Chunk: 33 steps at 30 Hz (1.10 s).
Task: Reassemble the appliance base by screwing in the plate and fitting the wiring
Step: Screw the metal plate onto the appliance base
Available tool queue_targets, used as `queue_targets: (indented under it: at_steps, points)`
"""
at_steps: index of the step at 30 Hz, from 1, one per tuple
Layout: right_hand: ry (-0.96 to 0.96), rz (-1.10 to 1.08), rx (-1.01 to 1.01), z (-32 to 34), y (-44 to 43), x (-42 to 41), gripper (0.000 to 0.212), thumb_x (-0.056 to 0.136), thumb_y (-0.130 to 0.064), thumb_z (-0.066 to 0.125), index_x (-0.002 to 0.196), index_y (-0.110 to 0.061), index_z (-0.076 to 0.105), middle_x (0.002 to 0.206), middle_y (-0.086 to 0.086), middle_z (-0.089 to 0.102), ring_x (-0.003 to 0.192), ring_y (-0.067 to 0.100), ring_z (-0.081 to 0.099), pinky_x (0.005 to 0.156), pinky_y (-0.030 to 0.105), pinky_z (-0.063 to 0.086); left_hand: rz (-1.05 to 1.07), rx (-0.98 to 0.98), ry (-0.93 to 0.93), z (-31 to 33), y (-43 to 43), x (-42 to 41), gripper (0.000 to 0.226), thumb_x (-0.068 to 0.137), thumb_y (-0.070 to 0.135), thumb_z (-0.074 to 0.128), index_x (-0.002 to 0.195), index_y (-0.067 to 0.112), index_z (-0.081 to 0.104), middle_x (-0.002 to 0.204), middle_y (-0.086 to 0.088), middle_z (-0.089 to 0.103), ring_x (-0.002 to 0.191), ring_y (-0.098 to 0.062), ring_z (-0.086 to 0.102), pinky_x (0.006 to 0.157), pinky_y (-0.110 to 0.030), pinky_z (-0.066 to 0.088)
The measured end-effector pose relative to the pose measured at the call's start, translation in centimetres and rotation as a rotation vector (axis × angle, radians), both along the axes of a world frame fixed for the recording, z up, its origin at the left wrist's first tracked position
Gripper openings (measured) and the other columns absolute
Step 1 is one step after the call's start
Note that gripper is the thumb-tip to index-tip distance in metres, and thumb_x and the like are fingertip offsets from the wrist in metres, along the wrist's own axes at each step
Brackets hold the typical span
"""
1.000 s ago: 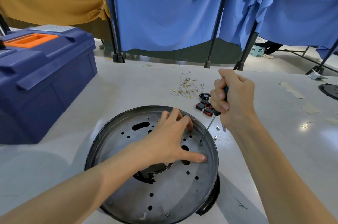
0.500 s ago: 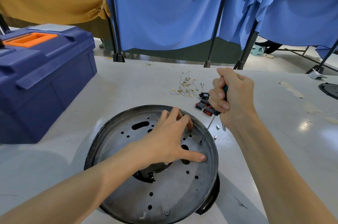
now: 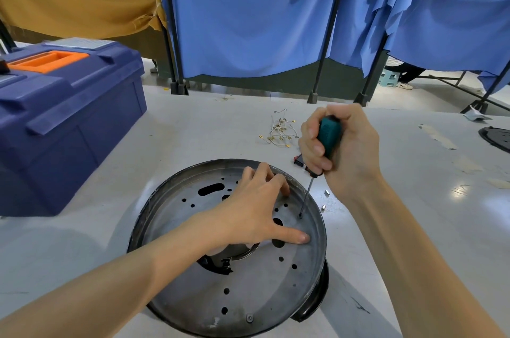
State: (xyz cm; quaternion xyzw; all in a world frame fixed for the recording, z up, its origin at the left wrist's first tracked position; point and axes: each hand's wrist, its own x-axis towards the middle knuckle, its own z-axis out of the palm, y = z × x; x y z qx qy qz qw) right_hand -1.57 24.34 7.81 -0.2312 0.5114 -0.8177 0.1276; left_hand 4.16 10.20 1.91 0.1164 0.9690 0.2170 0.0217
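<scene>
**Plate on base: screwdriver tip in a rim hole**

Round grey perforated metal plate [image 3: 234,290] sits on the black appliance base [image 3: 317,301], which is on the pale grey table [image 3: 193,130], near edge, centre of view.

- Left hand [image 3: 248,216]: spread flat on the plate and holding nothing. Thumb is straight and pressed down toward the right rim, fingertips are on the far side.
- Right hand [image 3: 345,150]: fist wrapped round the green handle of a slim-shafted screwdriver [image 3: 329,132]. The shaft tilts down and left, with its tip in a small hole near the plate's right rim, just beyond the left thumb.
- One screw head [image 3: 249,317] shows near the plate's near edge.

Off the plate:
- Two small silver metal sleeves [image 3: 327,193] lie on the table just right of the rim.
- A red-and-black component [image 3: 299,161] is partly hidden behind the right hand.
- A loose bundle of thin wires with brass terminals [image 3: 281,130] lies further back.
- A dark blue plastic toolbox with an orange handle [image 3: 69,128] stands at the left.
- Blue fabric curtains [image 3: 248,20] hang behind the table.
</scene>
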Motion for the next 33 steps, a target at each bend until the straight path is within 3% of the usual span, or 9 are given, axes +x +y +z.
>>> queue_targets:
  at_steps: [4, 8, 12, 15, 19, 23, 26, 29, 33]
  points:
    - [0.076, 0.005, 0.037, -0.6, -0.3, 0.5, 0.036, 0.090, -0.024, 0.039, 0.063, -0.007, 0.054, 0.049, 0.004, 0.039, 0.038, 0.017, 0.027, 0.045, 0.033, 0.022, -0.020, 0.080, -0.035, 1.0, -0.3, -0.2, 0.067, 0.070, 0.052, 0.079, 0.123, 0.023, 0.052, 0.115, 0.003, 0.044, 0.111, -0.016, 0.038, 0.094, -0.032, 0.043]
    - [0.114, -0.114, -0.014, -1.0, -1.0, 1.0, 0.034, 0.086, -0.028, 0.047, 0.060, -0.008, 0.057, 0.049, 0.008, 0.043, 0.038, 0.020, 0.033, 0.046, 0.032, 0.023, 0.013, 0.474, 0.005, 3.0, -0.5, 0.0, 0.052, 0.064, 0.040, 0.088, 0.107, 0.025, 0.063, 0.102, 0.006, 0.066, 0.099, -0.007, 0.062, 0.093, -0.035, 0.051]
    - [0.117, -0.140, -0.108, -1.3, -1.1, 1.4, 0.029, 0.084, -0.025, 0.057, 0.068, -0.002, 0.061, 0.054, 0.013, 0.048, 0.045, 0.023, 0.041, 0.049, 0.027, 0.038, -0.010, 0.829, 0.077, 3.9, 0.3, -0.4, 0.036, 0.058, 0.025, 0.093, 0.072, 0.026, 0.060, 0.080, -0.002, 0.069, 0.081, -0.019, 0.069, 0.085, -0.043, 0.056]
    - [0.125, -0.080, -0.110, -1.1, -0.7, 1.4, 0.024, 0.078, -0.026, 0.063, 0.073, -0.002, 0.067, 0.063, 0.011, 0.055, 0.055, 0.021, 0.051, 0.054, 0.028, 0.046, 0.002, 0.936, 0.109, 3.4, 0.9, -0.9, 0.024, 0.066, 0.015, 0.088, 0.075, 0.018, 0.066, 0.076, -0.012, 0.072, 0.075, -0.027, 0.071, 0.076, -0.036, 0.059]
    - [0.195, 0.075, 0.059, -0.1, 1.3, 0.0, 0.021, 0.077, -0.017, 0.065, 0.091, -0.004, 0.072, 0.082, 0.013, 0.067, 0.072, 0.025, 0.062, 0.064, 0.035, 0.051, -0.078, 0.979, 0.058, 3.2, 0.6, -0.9, 0.004, 0.084, 0.007, 0.073, 0.084, 0.010, 0.071, 0.079, -0.012, 0.074, 0.077, -0.026, 0.072, 0.075, -0.024, 0.058]
    - [0.409, 0.228, 0.247, 1.0, 3.8, -1.2, 0.037, 0.089, -0.011, 0.059, 0.125, -0.005, 0.062, 0.115, 0.017, 0.069, 0.102, 0.034, 0.068, 0.087, 0.035, 0.054, -0.129, 0.942, -0.035, 3.0, 0.2, -1.0, 0.018, 0.094, 0.000, 0.057, 0.097, 0.011, 0.071, 0.081, -0.001, 0.075, 0.083, -0.020, 0.072, 0.080, -0.026, 0.057]
    - [0.533, 0.141, 0.324, 1.1, 4.4, -1.5, 0.030, 0.085, -0.009, 0.066, 0.114, -0.006, 0.068, 0.106, 0.014, 0.073, 0.104, 0.033, 0.068, 0.086, 0.034, 0.055, -0.148, 0.940, -0.084, 3.0, 0.0, -0.9, 0.022, 0.096, 0.001, 0.054, 0.100, 0.016, 0.069, 0.084, 0.001, 0.075, 0.087, -0.018, 0.072, 0.079, -0.025, 0.057]
    - [0.599, 0.067, 0.365, 1.4, 4.5, -1.5, 0.025, 0.076, -0.012, 0.075, 0.101, -0.013, 0.073, 0.093, 0.004, 0.076, 0.099, 0.026, 0.070, 0.081, 0.029, 0.056, -0.133, 0.953, -0.091, 3.2, 0.0, -1.0, 0.018, 0.086, 0.013, 0.071, 0.103, 0.013, 0.067, 0.088, -0.008, 0.076, 0.087, -0.024, 0.073, 0.079, -0.030, 0.059]
    - [0.636, -0.115, 0.443, 1.3, 3.7, -1.0, 0.032, 0.063, -0.022, 0.088, 0.083, -0.011, 0.065, 0.077, -0.007, 0.069, 0.082, 0.023, 0.068, 0.073, 0.052, 0.055, -0.151, 0.923, -0.036, 3.3, 0.6, -1.2, 0.008, 0.088, 0.017, 0.069, 0.096, 0.018, 0.069, 0.083, -0.010, 0.075, 0.079, -0.024, 0.072, 0.075, -0.030, 0.060]
